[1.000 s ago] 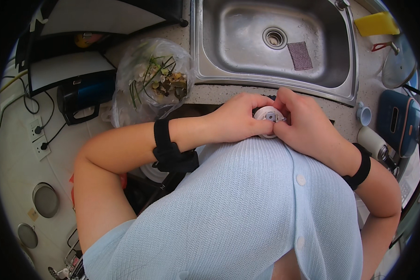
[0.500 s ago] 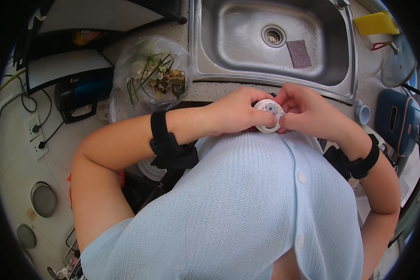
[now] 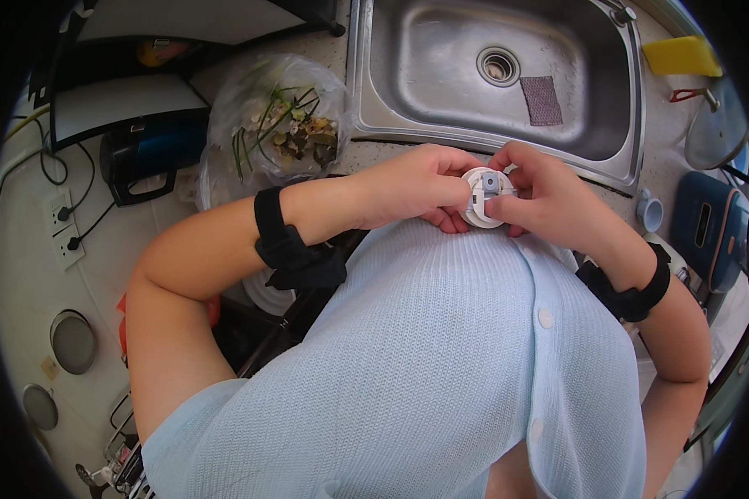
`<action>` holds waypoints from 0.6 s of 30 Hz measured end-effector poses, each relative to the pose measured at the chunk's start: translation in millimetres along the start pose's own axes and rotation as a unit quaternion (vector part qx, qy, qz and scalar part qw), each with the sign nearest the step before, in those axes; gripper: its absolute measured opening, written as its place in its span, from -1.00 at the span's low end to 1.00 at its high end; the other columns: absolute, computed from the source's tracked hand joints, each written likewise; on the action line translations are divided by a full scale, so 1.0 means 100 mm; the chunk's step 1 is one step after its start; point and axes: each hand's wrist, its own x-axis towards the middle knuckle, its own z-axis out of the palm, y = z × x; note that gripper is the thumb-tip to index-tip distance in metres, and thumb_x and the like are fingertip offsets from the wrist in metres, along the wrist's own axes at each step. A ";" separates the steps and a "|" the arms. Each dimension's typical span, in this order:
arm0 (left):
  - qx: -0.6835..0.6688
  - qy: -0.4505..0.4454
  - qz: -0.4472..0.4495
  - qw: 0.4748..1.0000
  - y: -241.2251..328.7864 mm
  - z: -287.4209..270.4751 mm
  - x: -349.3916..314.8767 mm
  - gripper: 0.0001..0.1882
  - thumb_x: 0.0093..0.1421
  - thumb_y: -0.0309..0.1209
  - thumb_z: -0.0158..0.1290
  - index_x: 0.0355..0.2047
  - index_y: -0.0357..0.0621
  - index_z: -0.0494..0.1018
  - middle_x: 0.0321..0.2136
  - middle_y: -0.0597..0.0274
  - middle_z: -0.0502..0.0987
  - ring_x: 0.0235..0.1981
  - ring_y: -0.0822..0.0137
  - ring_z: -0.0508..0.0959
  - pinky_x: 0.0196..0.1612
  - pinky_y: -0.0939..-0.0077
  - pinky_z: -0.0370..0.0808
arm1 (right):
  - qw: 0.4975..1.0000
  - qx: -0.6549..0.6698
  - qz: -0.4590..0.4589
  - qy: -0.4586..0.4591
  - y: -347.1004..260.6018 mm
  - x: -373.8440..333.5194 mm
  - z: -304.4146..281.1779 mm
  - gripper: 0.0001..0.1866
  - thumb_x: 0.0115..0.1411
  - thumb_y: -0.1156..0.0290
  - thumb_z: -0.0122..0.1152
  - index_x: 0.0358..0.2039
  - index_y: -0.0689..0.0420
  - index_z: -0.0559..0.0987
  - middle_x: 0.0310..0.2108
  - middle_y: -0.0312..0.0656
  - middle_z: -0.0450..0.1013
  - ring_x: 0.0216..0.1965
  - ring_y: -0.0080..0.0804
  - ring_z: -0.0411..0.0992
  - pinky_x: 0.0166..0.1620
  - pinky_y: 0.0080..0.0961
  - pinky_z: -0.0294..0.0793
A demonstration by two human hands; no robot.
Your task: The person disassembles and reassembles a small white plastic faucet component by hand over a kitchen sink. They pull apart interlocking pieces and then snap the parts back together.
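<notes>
A round white lid-like piece (image 3: 488,196) with a small grey square part and raised ridges faces up, held close to my body just in front of the sink. My left hand (image 3: 416,190) grips its left side, fingers curled around and below the edge. From the right, my right hand (image 3: 551,198) holds it too, the thumb pressed on its face and the index finger bent over the far rim. The underside is hidden by the piece and my fingers.
Beyond my hands lies a steel sink (image 3: 369,123) with a purplish scouring cloth (image 3: 542,101) inside. A clear plastic bag (image 3: 225,125) of vegetable scraps stands on its left. To the right are a light blue cup (image 3: 650,211), a blue appliance (image 3: 704,229) and a yellow sponge (image 3: 682,56).
The white piece has turned in my hands, bringing its grey part to the far side. My left thumb has moved off its middle to the edge; my right thumb now presses its face.
</notes>
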 end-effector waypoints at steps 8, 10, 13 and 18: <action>0.054 0.021 0.009 0.998 -0.05 -0.05 0.01 -0.57 0.12 -0.43 -0.01 0.03 -0.24 0.36 -0.16 0.21 0.48 -0.23 0.46 0.53 -0.23 0.61 0.53 | 1.000 -0.005 -0.002 -0.024 0.01 0.00 -0.01 -0.66 0.02 0.44 0.23 -0.19 0.28 0.42 -0.54 -0.26 0.42 -0.57 -0.59 0.41 -0.50 -0.63 0.40; 0.040 0.015 0.015 0.999 -0.06 -0.06 0.01 -0.54 0.10 -0.46 -0.01 0.05 -0.24 0.36 -0.16 0.20 0.49 -0.22 0.45 0.52 -0.23 0.60 0.53 | 0.996 0.048 -0.023 -0.070 0.07 0.00 -0.07 -0.65 0.02 0.48 0.22 -0.16 0.28 0.42 -0.52 -0.28 0.43 -0.52 -0.61 0.41 -0.44 -0.66 0.40; 0.033 0.013 0.012 0.999 -0.04 -0.05 -0.01 -0.50 0.07 -0.50 -0.02 0.09 -0.24 0.34 -0.13 0.19 0.48 -0.21 0.44 0.52 -0.22 0.59 0.53 | 0.992 0.040 -0.046 -0.112 0.08 -0.03 -0.12 -0.58 0.04 0.58 0.17 -0.05 0.27 0.38 -0.44 -0.33 0.40 -0.46 -0.69 0.38 -0.34 -0.76 0.39; 0.031 0.002 0.015 0.999 -0.07 -0.06 -0.01 -0.46 0.07 -0.52 -0.03 0.12 -0.23 0.32 -0.12 0.18 0.48 -0.19 0.45 0.51 -0.19 0.59 0.52 | 0.993 0.039 -0.021 -0.110 0.05 -0.05 -0.13 -0.62 0.08 0.54 0.17 -0.06 0.27 0.40 -0.44 -0.32 0.43 -0.45 -0.70 0.39 -0.33 -0.77 0.39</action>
